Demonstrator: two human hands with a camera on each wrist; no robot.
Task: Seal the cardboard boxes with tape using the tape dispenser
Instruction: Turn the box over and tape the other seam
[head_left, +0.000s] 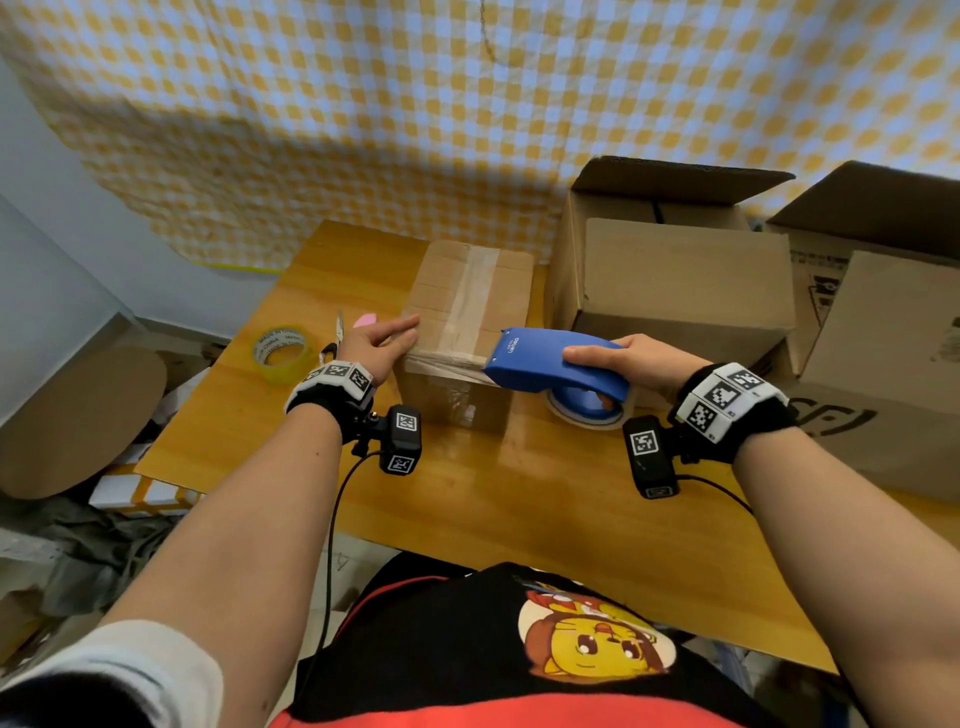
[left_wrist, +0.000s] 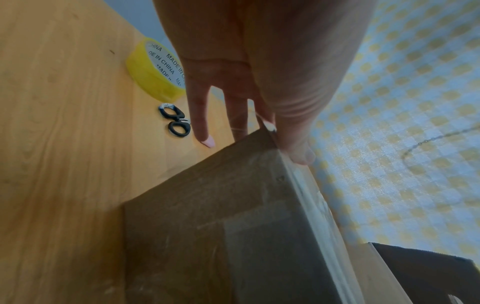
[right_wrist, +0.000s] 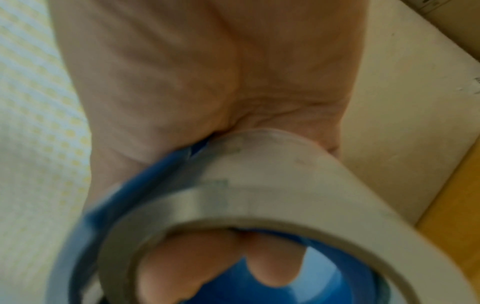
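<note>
Taping box (head_left: 470, 301) with dispenser (head_left: 556, 364)

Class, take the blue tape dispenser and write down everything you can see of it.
The blue tape dispenser looks like smooth plastic, with a long curved cover bearing small white lettering near its front end. A roll of pale tape sits on a blue hub beneath it. The right hand grips it, thumb on top and fingers curled through the roll's core. It lies roughly level, its front end at the near top edge of the closed cardboard box, where a tape strip ends.
</note>
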